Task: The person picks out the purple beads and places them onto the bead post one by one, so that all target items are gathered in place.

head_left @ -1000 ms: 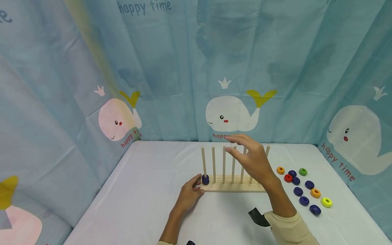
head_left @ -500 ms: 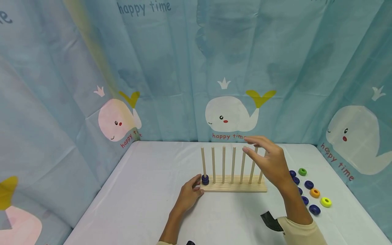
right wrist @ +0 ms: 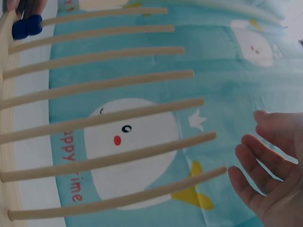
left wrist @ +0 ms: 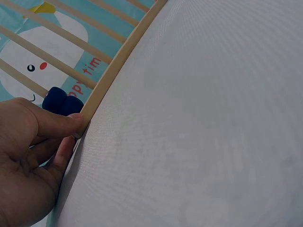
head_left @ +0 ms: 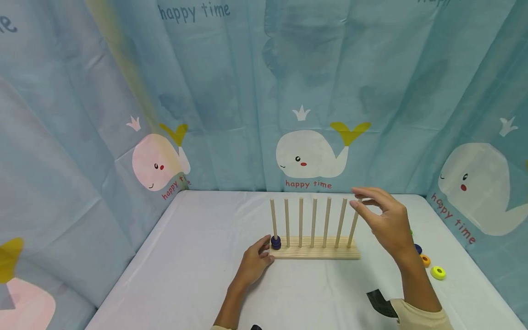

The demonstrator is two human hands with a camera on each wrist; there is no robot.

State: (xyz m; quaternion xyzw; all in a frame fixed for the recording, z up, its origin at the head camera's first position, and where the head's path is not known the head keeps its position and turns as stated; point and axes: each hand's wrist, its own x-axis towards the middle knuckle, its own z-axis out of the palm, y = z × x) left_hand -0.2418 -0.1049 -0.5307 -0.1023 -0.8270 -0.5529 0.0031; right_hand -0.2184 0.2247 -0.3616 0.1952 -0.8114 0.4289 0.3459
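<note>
A wooden peg rack point(head_left: 315, 254) with several upright pegs stands on the white table. Two dark blue beads point(head_left: 276, 243) are stacked at the bottom of its leftmost peg. My left hand point(head_left: 250, 265) pinches the left end of the base, thumb on the front edge, beside those beads point(left wrist: 60, 101). Near the top of the rightmost peg point(head_left: 353, 227) is my right hand point(head_left: 385, 220), thumb and fingers spread apart with nothing between them. In the right wrist view, that hand point(right wrist: 270, 175) is just beyond the peg tips.
Right of the rack lie loose beads: a yellow one point(head_left: 438, 273), an orange one point(head_left: 425, 261), a dark blue one point(head_left: 418, 249) and a sliver of green point(head_left: 411, 233). My right forearm hides others. Behind the table hangs a blue whale-print curtain point(head_left: 231, 137).
My right hand has moved to the right along the peg tops, from the middle pegs to the rightmost one, and now covers more loose beads. The left hand stays on the rack.
</note>
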